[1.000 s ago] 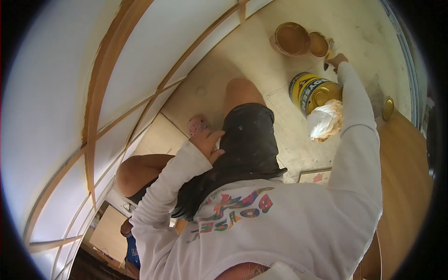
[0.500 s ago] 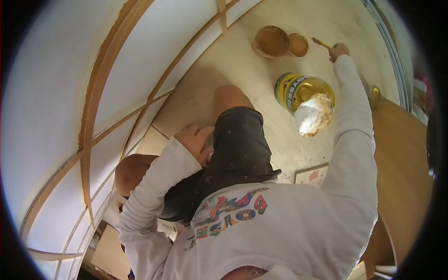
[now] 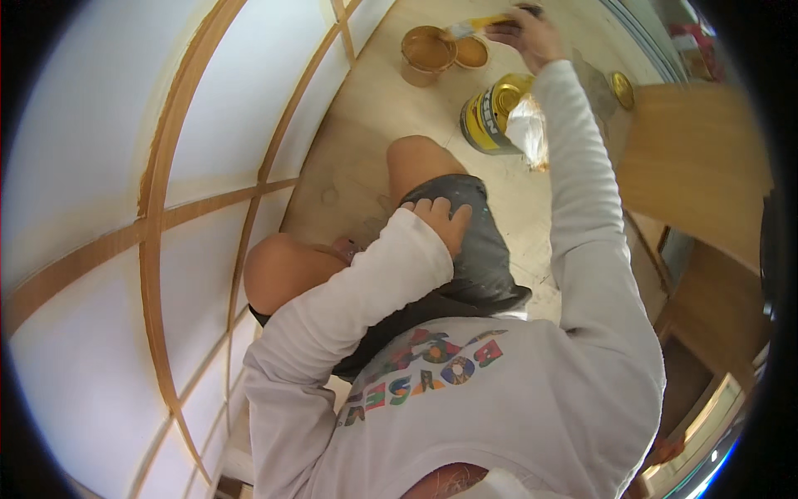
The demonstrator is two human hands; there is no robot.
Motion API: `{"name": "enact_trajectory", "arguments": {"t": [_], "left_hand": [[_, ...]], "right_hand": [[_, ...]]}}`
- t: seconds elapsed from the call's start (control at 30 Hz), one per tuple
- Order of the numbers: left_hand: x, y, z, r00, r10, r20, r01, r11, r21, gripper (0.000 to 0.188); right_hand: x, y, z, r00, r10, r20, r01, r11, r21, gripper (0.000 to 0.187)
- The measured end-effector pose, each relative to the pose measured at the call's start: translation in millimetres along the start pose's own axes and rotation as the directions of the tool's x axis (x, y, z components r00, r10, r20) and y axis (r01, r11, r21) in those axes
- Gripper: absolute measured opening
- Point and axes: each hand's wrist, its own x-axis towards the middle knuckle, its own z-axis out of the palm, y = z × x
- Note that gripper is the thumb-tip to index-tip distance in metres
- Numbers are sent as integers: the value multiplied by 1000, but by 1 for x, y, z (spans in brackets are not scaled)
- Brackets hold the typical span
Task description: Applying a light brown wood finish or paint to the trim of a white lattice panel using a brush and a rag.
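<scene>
**Looks well underway to us**

We've got a big white-panelled wall [image 3: 108,200] crossed by brown strips [image 3: 152,200]: the ones in view already look coloured, but we can't tell which spots are left. Next, dark shorts [image 3: 482,258], with the left hand [image 3: 442,219] resting there, fingers loosely spread, holding nothing. Then 1 yellow can [image 3: 478,126], plus 1 bucket [image 3: 422,76] beside 1 smaller tub [image 3: 472,66], both still holding brown stuff. Smallest: the brush [image 3: 480,24], pinched in the right hand [image 3: 532,37], bristles by the bucket's rim; can't tell if touching.
</scene>
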Motion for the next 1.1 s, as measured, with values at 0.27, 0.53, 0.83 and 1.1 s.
{"name": "enact_trajectory", "arguments": {"t": [0.27,0.53,0.83,1.1], "left_hand": [[-40,9,-7,971,217,-102,-219,976,-9,49],[-110,-33,36,973,53,-226,-123,943,-309,63],[-143,0,48,927,-181,-327,76,949,-307,52],[-127,-2,38,959,-208,-194,138,937,-320,66]], "right_hand": [[40,46,10,870,-447,-207,-124,209,-970,36],[36,14,20,981,-88,-174,-148,249,-957,27],[48,20,22,991,-94,-96,-85,115,-990,23],[24,23,48,952,-276,131,103,-115,-988,31]]}}
